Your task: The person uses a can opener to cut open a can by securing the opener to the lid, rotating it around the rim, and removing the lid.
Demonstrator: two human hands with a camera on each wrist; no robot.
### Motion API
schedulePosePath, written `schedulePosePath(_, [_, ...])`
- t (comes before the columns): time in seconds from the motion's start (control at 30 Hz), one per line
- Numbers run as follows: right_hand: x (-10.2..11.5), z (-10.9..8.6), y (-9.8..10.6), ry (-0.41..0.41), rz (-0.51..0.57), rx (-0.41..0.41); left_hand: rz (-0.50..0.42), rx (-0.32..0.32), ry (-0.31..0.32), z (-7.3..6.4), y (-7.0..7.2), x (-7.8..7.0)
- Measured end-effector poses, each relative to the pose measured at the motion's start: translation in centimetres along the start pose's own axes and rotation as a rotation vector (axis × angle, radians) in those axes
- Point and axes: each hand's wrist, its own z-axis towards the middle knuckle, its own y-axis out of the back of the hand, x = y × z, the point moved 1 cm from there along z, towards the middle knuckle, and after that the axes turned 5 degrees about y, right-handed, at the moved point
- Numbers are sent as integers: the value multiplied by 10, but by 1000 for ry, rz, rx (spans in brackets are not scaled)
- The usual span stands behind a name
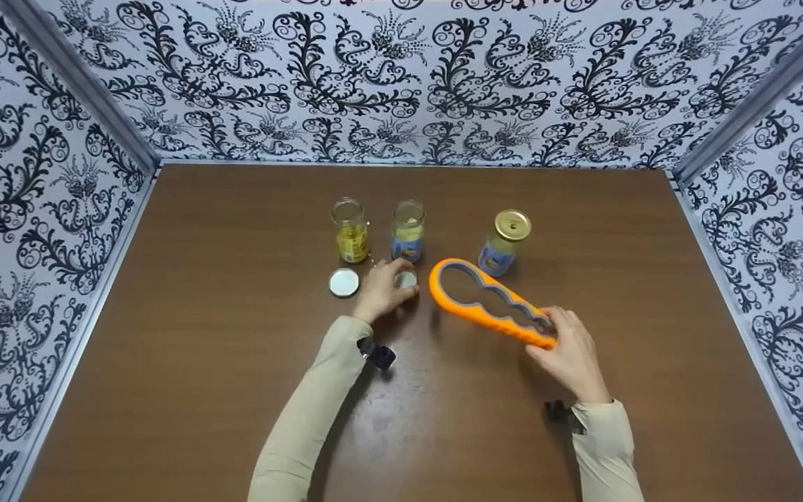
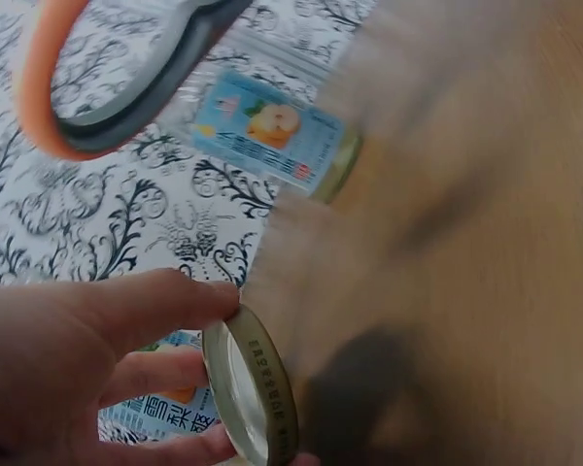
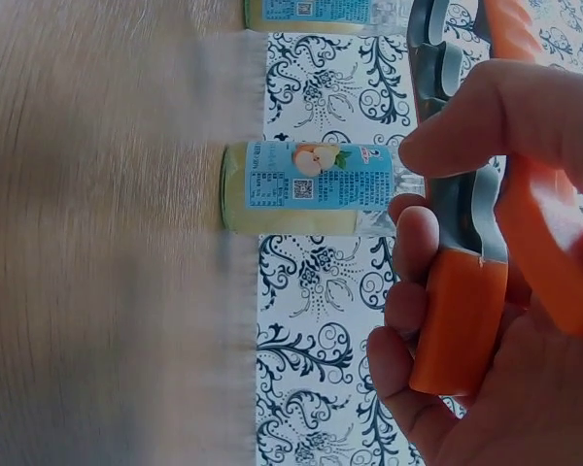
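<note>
My left hand (image 1: pixel 382 287) pinches a gold-rimmed jar lid (image 2: pixel 257 388) by its edge, thumb on one side and fingers on the other. Right behind that hand stands an uncapped jar with a blue label (image 1: pixel 408 233). My right hand (image 1: pixel 570 352) grips one end of an orange jar opener (image 1: pixel 478 317) with a grey scalloped inner edge. Its rounded loop points left, towards the left hand. Beyond the opener a jar with its gold lid on (image 1: pixel 495 259) stands upright; its blue label (image 3: pixel 321 177) bears a fruit picture.
An open jar with yellow contents (image 1: pixel 351 240) stands at the left of the row. A second lid (image 1: pixel 343 282) lies white side up in front of it. Patterned walls (image 1: pixel 387 77) enclose the brown table (image 1: pixel 220 362) at the back and sides.
</note>
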Motion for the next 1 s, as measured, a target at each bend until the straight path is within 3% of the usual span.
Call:
schedulePosePath(0.27, [-1, -1, 1, 1, 9, -14, 251, -26, 109, 4, -7, -15])
schedulePosePath(0.43, [-3, -2, 1, 38, 0, -42, 340, -53, 125, 5, -14, -16])
schedulePosePath(1.0, [-8, -9, 3, 6, 12, -50, 452, -117, 147, 6, -30, -20])
